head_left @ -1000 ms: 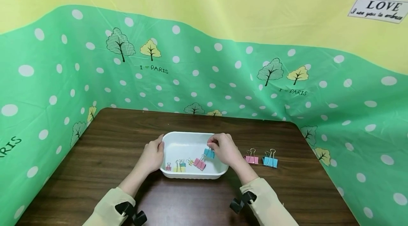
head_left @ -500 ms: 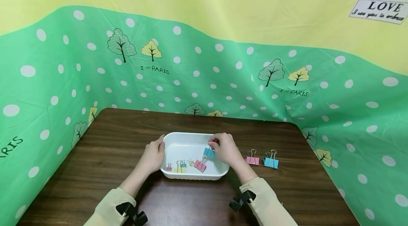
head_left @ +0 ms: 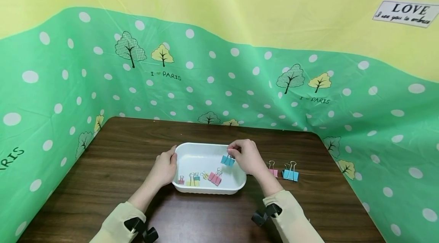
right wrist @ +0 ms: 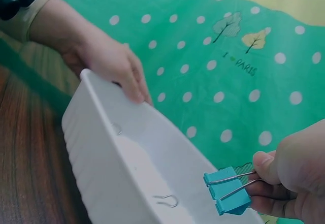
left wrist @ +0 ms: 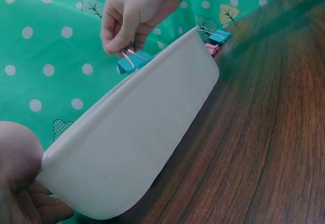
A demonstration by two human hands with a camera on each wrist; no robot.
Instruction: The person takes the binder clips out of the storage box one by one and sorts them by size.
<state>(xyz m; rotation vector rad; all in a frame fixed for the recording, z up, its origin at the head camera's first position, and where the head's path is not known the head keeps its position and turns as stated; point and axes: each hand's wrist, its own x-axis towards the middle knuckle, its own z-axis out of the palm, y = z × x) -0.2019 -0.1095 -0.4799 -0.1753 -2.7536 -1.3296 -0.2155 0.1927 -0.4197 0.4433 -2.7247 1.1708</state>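
Observation:
My left hand [head_left: 164, 167] grips the left end of a white plastic tray [head_left: 202, 189], thumb over the rim. Between thumb and fingers, my right hand [head_left: 247, 156] pinches a blue binder clip [head_left: 228, 160] by its wire handles. In the right wrist view this binder clip [right wrist: 227, 191] hangs with its body pointing away from the fingers; in the left wrist view it shows just above the tray's rim. Inside the tray lie a larger pink binder clip [head_left: 214, 178], a yellow binder clip [head_left: 193, 183], a small pink binder clip [head_left: 181, 179] and other small ones.
Right of the tray, on the dark wooden table [head_left: 212, 216], stand a blue binder clip [head_left: 290, 175] and a pink binder clip [head_left: 273, 173], the pink one partly hidden by the right wrist. A green and yellow patterned cloth [head_left: 219, 64] hangs behind the table.
My right hand has moved up and slightly right, lifting the blue binder clip a little. The left hand stays on the tray, and the clips in it lie as before.

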